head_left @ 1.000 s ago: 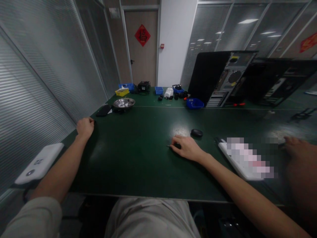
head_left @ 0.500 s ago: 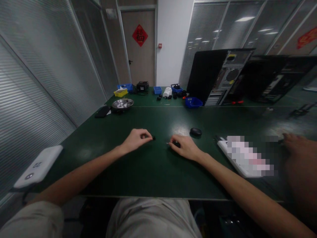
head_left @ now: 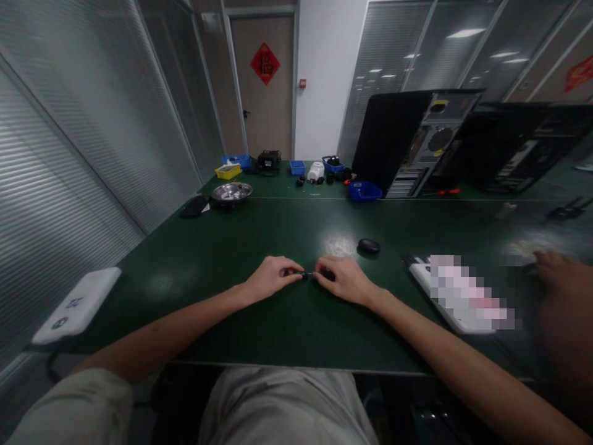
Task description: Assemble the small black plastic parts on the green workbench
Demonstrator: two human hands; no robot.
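Observation:
Low over the green table (head_left: 259, 327), my left hand (head_left: 274, 275) pinches a small dark part (head_left: 304, 275) between thumb and fingertips. Its exact kind is too small to make out. My right hand (head_left: 345, 278) is closed around a small tool with a dark handle (head_left: 328, 274) and a thin metal tip (head_left: 311, 273). The tip points left and meets or almost meets the small part; contact is unclear. Just beyond my right hand lies a rounded black object (head_left: 369, 246), shaped like a mouse or small case.
A metal bowl (head_left: 231, 192) with small pieces and a dark flat item (head_left: 195, 206) lie at the far left. Blue bin (head_left: 365, 191) and computer tower (head_left: 393, 142) stand behind. White devices (head_left: 76, 306) flank me; another person's hand (head_left: 553, 272) is at right.
My left hand has moved right and slightly toward me, bringing the small dark part up to the tool's tip. My right hand keeps its grip and has barely moved.

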